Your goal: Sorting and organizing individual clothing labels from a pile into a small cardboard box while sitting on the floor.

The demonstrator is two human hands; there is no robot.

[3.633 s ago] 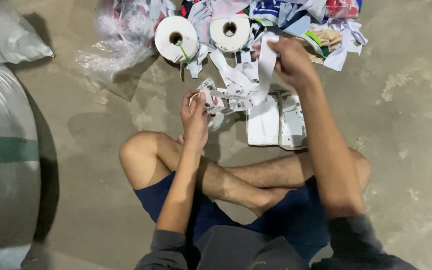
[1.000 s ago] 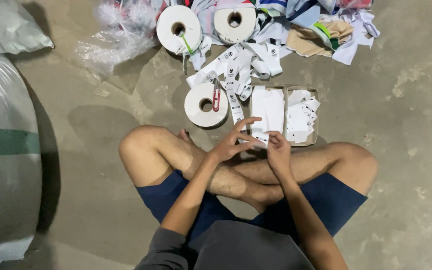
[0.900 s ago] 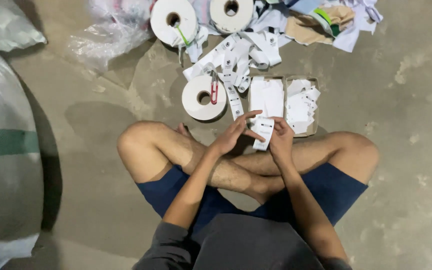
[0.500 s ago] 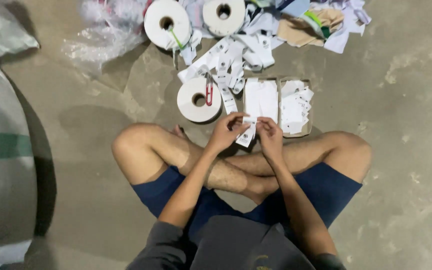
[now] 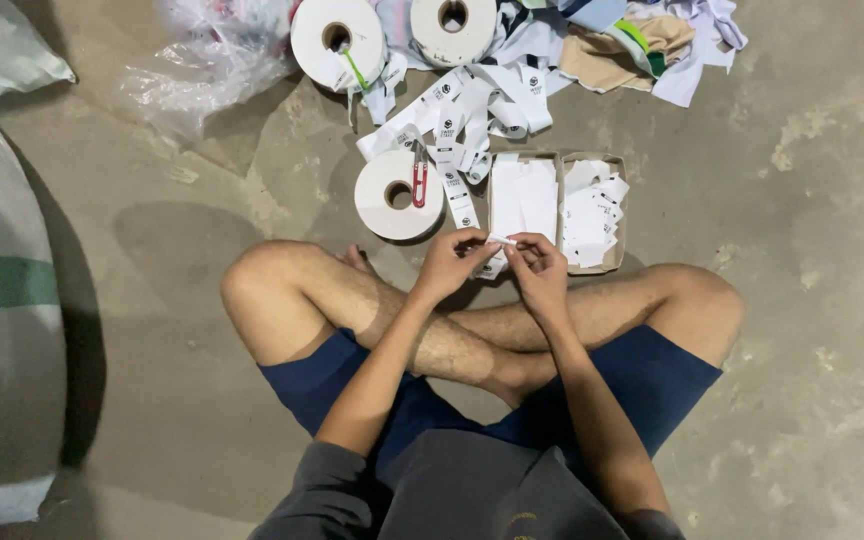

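We sit cross-legged on the concrete floor (image 5: pixel 832 330). Both hands meet over our shins: left hand (image 5: pixel 449 265) and right hand (image 5: pixel 540 272) each pinch an end of one small white label (image 5: pixel 500 241), fingers closed on it, probably folding it; the crease is too small to read. To do this well, we keep the edges flush and press flat. At 12 o'clock, just beyond, sits the shallow cardboard tray (image 5: pixel 620 225) with stacked labels. At 11 o'clock lies a tape roll (image 5: pixel 382 205) bearing red scissors (image 5: pixel 419 180).
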